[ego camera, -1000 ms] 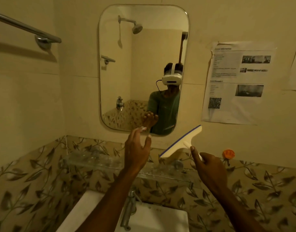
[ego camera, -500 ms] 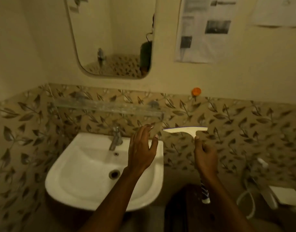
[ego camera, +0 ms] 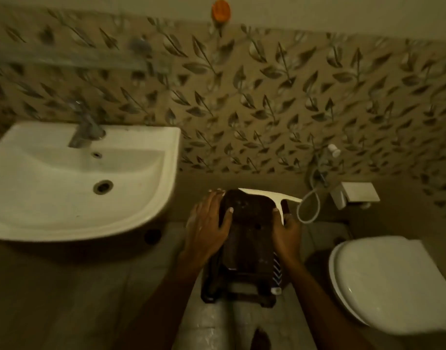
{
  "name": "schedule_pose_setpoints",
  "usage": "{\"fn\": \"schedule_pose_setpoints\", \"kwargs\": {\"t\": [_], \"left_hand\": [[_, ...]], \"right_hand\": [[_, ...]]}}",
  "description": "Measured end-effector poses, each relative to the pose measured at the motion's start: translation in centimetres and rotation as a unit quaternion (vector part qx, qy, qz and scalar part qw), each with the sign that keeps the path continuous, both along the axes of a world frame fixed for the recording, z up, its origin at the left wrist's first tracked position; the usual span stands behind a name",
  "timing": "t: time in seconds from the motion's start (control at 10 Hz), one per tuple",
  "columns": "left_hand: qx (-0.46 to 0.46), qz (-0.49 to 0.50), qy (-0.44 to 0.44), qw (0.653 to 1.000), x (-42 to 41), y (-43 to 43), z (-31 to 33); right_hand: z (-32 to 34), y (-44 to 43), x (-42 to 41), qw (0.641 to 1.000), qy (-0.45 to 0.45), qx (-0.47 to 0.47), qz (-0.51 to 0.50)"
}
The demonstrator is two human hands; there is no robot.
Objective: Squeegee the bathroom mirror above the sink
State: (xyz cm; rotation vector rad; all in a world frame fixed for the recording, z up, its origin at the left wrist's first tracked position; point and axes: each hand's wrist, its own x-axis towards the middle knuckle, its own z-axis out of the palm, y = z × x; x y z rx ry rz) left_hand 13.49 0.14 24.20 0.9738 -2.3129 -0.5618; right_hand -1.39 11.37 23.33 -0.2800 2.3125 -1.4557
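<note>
As right hand (ego camera: pixel 286 232) grips squeegee (ego camera: pixel 269 194), stool (ego camera: pixel 249 223) — beneath

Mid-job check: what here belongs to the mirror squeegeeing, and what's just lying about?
Job: squeegee, gripped by right hand; left hand; dark stool both hands touch, probably; sink. Mirror out of view.
Lying about: toilet, hand sprayer, orange wall hook, tap.

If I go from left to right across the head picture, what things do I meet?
White ceramic sink → left hand → dark brown stool → right hand holding the white plastic squeegee → white toilet seat.
</note>
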Motion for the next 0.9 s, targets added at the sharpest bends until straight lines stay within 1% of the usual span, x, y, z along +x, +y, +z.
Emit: {"fn": "schedule_pose_setpoints", "kwargs": {"t": [0.1, 0.2, 0.3, 0.4, 0.5, 0.7, 0.8, 0.9], "left_hand": [[0.036, -0.002, -0.026, 0.999, -3.9, 2.1, -3.6], [0.069, -0.008, -0.043, 0.997, -7.7, 3.2, -7.3], [0.058, -0.033, -0.087, 0.994, -10.1, 3.2, -11.2], [0.058, -0.036, -0.119, 0.991, -11.8, 2.2, -14.8], [0.073, -0.026, -0.127, 0.989, -13.6, 0.8, -18.2], [0.098, -0.011, -0.133, 0.986, -15.6, -0.2, -22.8], [0.095, -0.010, -0.144, 0.985, -16.1, -0.2, -22.9], [0.104, -0.011, -0.135, 0.985, -16.7, -0.4, -22.1]], "right_hand": [[-4.0, 1.2, -3.7, 0.997, -0.023, 0.064, 0.029], [-8.0, 1.2, -7.4, 0.991, -0.004, 0.110, 0.071], [-12.2, 0.0, -10.4, 0.983, 0.010, 0.148, 0.105], [-16.4, -1.8, -12.6, 0.976, -0.003, 0.176, 0.130], [-20.0, -3.6, -14.3, 0.971, -0.011, 0.199, 0.133], [-24.3, -5.8, -15.8, 0.967, -0.009, 0.213, 0.138], [-24.3, -5.9, -16.1, 0.963, -0.022, 0.224, 0.150], [-23.9, -5.8, -16.2, 0.968, -0.026, 0.208, 0.136]]}}
